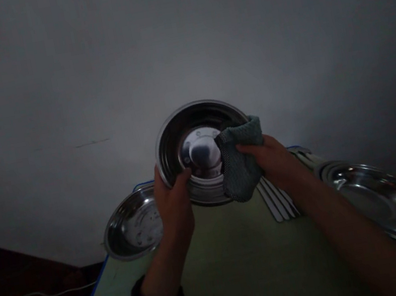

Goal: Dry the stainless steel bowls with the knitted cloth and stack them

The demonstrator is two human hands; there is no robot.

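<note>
A shiny steel bowl [204, 152] is held up above the table, its inside tilted toward me. My left hand [176, 200] grips its lower left rim, with the thumb over the inside and the fingers hidden behind. A grey-green cloth [239, 163] is pinched in my right hand [275, 160] and draped over the bowl's right rim, covering part of the inside. My right fingers behind the cloth are mostly hidden.
Another steel bowl [135, 225] sits at the table's left edge. Stacked steel basins [387, 201] stand on the right. Several flat-handled utensils [278, 200] lie behind my right forearm on the pale green table [234, 264]. A grey wall [179, 39] rises behind; a white cord [36, 295] runs at lower left.
</note>
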